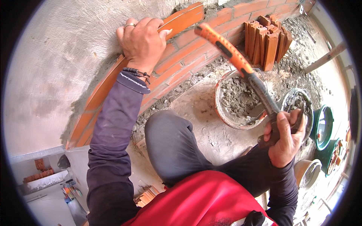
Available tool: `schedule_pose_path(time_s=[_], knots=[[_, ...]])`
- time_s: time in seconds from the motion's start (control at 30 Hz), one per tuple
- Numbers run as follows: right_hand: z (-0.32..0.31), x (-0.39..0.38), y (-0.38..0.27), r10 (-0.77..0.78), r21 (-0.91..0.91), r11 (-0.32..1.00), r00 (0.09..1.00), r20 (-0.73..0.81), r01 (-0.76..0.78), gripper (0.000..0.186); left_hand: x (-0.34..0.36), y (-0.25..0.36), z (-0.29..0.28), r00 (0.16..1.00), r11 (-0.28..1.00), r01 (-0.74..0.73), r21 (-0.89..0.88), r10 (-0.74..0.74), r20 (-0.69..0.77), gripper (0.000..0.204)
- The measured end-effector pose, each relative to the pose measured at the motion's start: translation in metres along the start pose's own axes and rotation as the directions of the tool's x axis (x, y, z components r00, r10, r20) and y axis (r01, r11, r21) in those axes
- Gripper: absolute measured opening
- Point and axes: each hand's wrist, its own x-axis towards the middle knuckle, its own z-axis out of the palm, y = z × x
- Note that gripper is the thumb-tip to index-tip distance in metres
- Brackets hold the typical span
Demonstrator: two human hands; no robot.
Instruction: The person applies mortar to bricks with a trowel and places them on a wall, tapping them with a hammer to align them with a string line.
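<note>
My left hand (142,44) is curled over the top of a thin orange brick (185,19), holding it against the plastered wall (75,49). The brick sits on the top row of a low, curved brick wall (181,62) with grey mortar joints. Off to the right, my right hand (286,141) grips a hammer (226,51) by its head end. Its orange and black handle points up and left, toward the brick wall. The hammer's head is partly hidden by my fingers.
Beneath the hammer stands a bucket (218,107) of wet mortar with a trowel in it. A second bucket (310,109) is beside it, with green buckets (319,140) farther right. Upright bricks (268,47) are stacked near the wall. A wooden pole (326,58) slants at far right.
</note>
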Motion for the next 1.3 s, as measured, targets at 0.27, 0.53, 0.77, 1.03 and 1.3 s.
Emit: schedule_pose_path(time_s=[0.27, 0.53, 0.77, 1.03, 1.3], knots=[[0.018, 0.010, 0.009, 0.089, 0.073, 0.993, 0.995, 0.046, -0.092, 0.025, 0.004, -0.005, -0.002, 0.997, 0.997, -0.074, 0.005, 0.074, -0.005, 0.022], [0.031, 0.018, 0.016, 0.061, 0.080, 0.994, 0.994, 0.094, -0.069, 0.026, 0.006, -0.008, 0.001, 0.995, 0.995, -0.098, -0.009, 0.098, -0.026, 0.022], [0.034, 0.015, 0.011, 0.057, 0.045, 0.997, 0.996, 0.074, -0.061, 0.026, 0.001, -0.012, -0.004, 0.994, 0.994, -0.108, -0.008, 0.108, 0.014, 0.023], [0.036, 0.015, 0.010, 0.017, 0.011, 1.000, 0.997, 0.074, -0.017, 0.025, 0.002, -0.013, -0.006, 0.993, 0.995, -0.102, -0.019, 0.103, 0.057, 0.027], [0.036, 0.021, 0.007, -0.045, -0.009, 0.999, 0.998, 0.050, 0.045, 0.024, 0.002, -0.014, -0.005, 0.992, 0.993, -0.110, -0.039, 0.112, 0.058, 0.028]])
